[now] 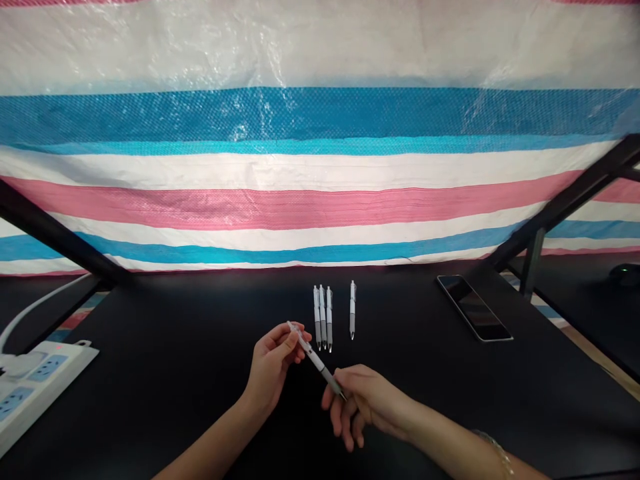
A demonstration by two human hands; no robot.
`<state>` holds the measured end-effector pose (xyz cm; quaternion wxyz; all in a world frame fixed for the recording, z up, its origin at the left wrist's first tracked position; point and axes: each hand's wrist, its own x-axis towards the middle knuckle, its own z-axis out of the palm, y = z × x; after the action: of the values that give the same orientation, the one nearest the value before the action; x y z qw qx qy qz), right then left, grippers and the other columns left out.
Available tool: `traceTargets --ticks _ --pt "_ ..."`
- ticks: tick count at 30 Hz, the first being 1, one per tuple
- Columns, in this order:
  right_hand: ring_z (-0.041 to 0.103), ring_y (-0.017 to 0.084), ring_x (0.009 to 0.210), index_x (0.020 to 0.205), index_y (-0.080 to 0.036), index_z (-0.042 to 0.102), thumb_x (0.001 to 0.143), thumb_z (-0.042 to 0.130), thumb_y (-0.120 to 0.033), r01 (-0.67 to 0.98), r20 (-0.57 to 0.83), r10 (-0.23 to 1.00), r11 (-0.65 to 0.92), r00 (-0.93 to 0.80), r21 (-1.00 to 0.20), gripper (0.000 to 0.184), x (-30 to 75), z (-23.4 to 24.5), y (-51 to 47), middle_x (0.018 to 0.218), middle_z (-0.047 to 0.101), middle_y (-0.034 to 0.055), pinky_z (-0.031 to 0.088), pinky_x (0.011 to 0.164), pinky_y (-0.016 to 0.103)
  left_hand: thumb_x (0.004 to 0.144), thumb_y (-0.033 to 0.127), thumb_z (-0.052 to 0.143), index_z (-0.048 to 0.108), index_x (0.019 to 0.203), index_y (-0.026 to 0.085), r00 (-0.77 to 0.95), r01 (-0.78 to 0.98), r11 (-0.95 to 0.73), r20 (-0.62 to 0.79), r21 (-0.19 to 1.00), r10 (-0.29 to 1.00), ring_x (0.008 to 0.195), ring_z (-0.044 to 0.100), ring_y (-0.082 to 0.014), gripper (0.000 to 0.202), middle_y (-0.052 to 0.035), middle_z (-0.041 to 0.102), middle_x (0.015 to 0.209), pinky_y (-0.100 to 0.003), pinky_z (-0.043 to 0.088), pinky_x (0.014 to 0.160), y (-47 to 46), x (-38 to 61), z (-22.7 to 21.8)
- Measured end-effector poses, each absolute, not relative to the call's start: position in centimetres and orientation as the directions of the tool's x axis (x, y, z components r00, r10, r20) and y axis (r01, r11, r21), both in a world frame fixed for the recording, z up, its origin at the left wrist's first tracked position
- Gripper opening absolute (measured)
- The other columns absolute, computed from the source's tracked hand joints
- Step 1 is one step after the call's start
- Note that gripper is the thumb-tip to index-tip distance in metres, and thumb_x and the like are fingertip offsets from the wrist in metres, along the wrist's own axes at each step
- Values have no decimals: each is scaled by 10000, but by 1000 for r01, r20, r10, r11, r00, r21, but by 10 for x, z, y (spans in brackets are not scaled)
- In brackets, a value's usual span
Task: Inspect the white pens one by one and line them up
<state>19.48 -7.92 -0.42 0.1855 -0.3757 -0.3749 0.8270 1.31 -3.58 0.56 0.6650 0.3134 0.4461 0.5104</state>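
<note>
Matte table [175,347], slim pen [315,360], left hand [273,367], right hand [365,400]

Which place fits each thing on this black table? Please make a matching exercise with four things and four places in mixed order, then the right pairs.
Things:
1. held pen
2. single pen
3. phone
4. power strip

Places:
A. at the left edge of the table
B. between the left hand and the right hand
C. flat on the right part
D. lying just right of the three pens

Pairs: 1-B; 2-D; 3-C; 4-A
</note>
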Motion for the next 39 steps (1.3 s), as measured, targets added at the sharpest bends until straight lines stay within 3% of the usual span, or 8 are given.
traceTargets --ticks 4,9,12,16,20,23,30,39 --pt "627 148 596 858 -130 530 756 579 -457 -121 -472 597 -693 -649 -710 346 199 -7 -75 703 610 45 423 430 177 742 251 679 676 861 119 91 -374 279 -264 885 960 540 511 -72 178 -75 690 765 -174 425 518 -34 13 7" --pt "654 188 671 870 -109 540 785 528 -509 -114 -483 563 -722 -670 -683 410 200 -5 -73 789 629 94 460 436 194 738 258 683 676 861 116 86 -374 286 -274 882 958 548 509 -74 188 -75 686 770 -176 423 524 -34 13 7" --pt "663 203 691 889 -146 486 719 644 -434 -134 -468 582 -709 -666 -692 369 201 -4 -72 808 638 73 459 421 185 727 257 692 678 854 112 80 -391 301 -294 870 953 543 506 -75 193 -78 686 773 -177 418 514 -34 14 7" --pt "666 202 640 882 -132 492 777 530 -520 -109 -494 546 -738 -677 -666 404 201 -4 -71 832 647 105 447 374 184 712 250 703 680 849 105 74 -415 310 -308 855 948 539 510 -78 201 -83 685 767 -178 417 509 -33 14 7" --pt "667 192 610 888 -154 469 739 614 -437 -117 -491 562 -728 -666 -676 351 201 -5 -71 834 649 76 449 368 178 695 237 715 684 834 105 61 -437 317 -324 842 944 528 514 -75 194 -78 685 758 -180 417 505 -33 14 7" --pt "657 180 562 863 -130 486 792 510 -519 -97 -506 534 -747 -677 -658 396 201 -7 -71 803 646 95 448 363 183 688 233 720 684 832 105 56 -449 317 -329 835 943 524 514 -73 196 -78 687 754 -178 418 502 -33 14 7" --pt "647 174 519 875 -131 467 820 460 -511 -119 -509 543 -753 -668 -647 384 200 -7 -71 811 649 107 453 372 198 699 233 714 683 849 98 49 -457 315 -330 832 943 539 522 -78 204 -87 687 772 -182 433 509 -32 13 4" --pt "651 166 547 878 -139 488 779 553 -437 -136 -503 563 -743 -656 -655 320 202 -6 -71 812 646 73 459 393 191 705 245 710 686 851 107 46 -455 315 -331 833 943 544 525 -71 202 -82 695 781 -176 430 521 -32 12 3"
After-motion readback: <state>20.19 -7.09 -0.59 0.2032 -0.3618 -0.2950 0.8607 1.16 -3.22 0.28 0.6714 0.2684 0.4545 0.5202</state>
